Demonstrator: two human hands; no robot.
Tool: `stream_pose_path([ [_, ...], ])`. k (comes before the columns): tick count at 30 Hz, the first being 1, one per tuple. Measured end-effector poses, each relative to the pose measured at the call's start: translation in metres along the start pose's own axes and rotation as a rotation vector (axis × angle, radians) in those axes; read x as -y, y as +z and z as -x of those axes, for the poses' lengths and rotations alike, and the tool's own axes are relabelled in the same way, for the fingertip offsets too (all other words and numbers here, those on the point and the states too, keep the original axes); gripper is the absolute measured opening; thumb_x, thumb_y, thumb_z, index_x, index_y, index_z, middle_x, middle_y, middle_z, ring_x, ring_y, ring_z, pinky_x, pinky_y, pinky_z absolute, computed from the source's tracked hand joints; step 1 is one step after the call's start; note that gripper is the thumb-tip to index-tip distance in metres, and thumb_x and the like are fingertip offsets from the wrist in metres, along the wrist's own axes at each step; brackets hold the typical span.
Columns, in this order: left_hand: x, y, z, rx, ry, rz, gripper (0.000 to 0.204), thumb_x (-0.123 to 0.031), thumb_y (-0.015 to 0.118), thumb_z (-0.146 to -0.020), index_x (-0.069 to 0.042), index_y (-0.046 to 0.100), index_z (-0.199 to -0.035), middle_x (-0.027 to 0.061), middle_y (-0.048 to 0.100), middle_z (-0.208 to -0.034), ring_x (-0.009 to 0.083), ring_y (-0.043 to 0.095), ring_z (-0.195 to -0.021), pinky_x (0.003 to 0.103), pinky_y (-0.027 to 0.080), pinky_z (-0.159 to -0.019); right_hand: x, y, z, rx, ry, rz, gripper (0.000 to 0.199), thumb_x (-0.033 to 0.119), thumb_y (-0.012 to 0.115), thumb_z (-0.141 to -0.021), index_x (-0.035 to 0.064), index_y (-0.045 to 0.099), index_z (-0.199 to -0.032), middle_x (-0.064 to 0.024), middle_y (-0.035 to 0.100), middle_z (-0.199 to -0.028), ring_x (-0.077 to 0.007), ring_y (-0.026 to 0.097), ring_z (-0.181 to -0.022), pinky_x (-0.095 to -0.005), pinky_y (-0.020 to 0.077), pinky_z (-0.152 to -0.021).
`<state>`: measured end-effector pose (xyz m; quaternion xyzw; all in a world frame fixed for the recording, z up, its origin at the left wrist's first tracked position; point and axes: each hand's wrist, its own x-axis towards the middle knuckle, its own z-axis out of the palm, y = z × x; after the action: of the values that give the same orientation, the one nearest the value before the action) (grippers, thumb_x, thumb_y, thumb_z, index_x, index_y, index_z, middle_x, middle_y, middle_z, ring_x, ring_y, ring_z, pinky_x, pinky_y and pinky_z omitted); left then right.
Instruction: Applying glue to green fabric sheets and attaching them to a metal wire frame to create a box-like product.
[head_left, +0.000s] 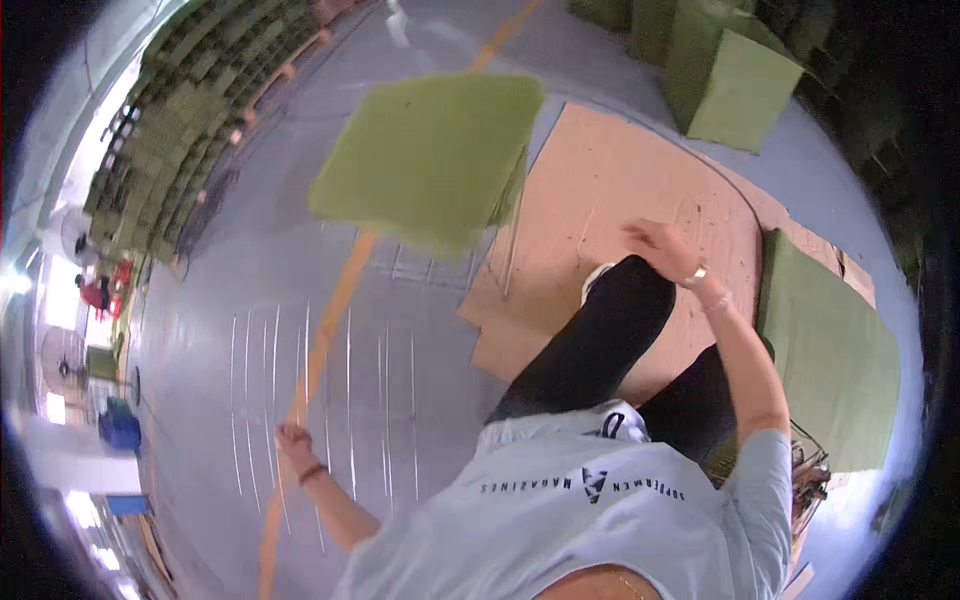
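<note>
A square green foam pad (430, 160) hangs blurred in the air above the grey floor, touching neither hand. My right hand (660, 245) is raised in front of me over the brown board sheets (620, 180), fingers apart and holding nothing, with a watch on the wrist. My left hand (293, 440) is low at my left side over the floor, fingers curled in, with nothing in it and a dark band on the wrist. My legs in black trousers (600, 340) and one white shoe (597, 275) show below the right hand.
A large green pad (830, 360) lies on the floor at my right. Green foam blocks (740, 85) stand at the top right. Long rows of stacked green pads (190, 130) line the far left. An orange floor line (320, 350) runs across the grey floor. Fans stand at the left rim.
</note>
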<state>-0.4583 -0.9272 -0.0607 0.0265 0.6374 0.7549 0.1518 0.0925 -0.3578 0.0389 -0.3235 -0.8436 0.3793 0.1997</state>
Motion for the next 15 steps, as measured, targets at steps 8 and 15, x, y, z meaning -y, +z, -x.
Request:
stream_pose_path([
  [8, -0.048, 0.022, 0.059, -0.064, -0.128, 0.336, 0.025, -0.017, 0.047, -0.097, -0.014, 0.037, -0.074, -0.0035, 0.029, -0.058, 0.0054, 0.027, -0.045, 0.019, 0.025, -0.039, 0.200, 0.227, -0.098, 0.100, -0.220, -0.179, 0.073, 0.061, 0.051, -0.087, -0.0060, 0.053, -0.116, -0.0299, 0.059, -0.112, -0.0412, 0.058, -0.105, -0.0459, 0.0476, -0.088],
  [15, -0.067, 0.064, 0.075, -0.205, -0.091, 0.448, 0.037, -0.029, 0.047, -0.097, -0.016, 0.035, -0.065, -0.0052, 0.026, -0.050, 0.0065, 0.025, -0.040, 0.022, 0.021, -0.035, 0.294, 0.268, -0.135, 0.428, -0.317, -0.393, 0.097, 0.074, 0.046, -0.079, -0.0110, 0.045, -0.126, -0.0327, 0.049, -0.127, -0.0426, 0.049, -0.120, -0.0428, 0.0401, -0.101],
])
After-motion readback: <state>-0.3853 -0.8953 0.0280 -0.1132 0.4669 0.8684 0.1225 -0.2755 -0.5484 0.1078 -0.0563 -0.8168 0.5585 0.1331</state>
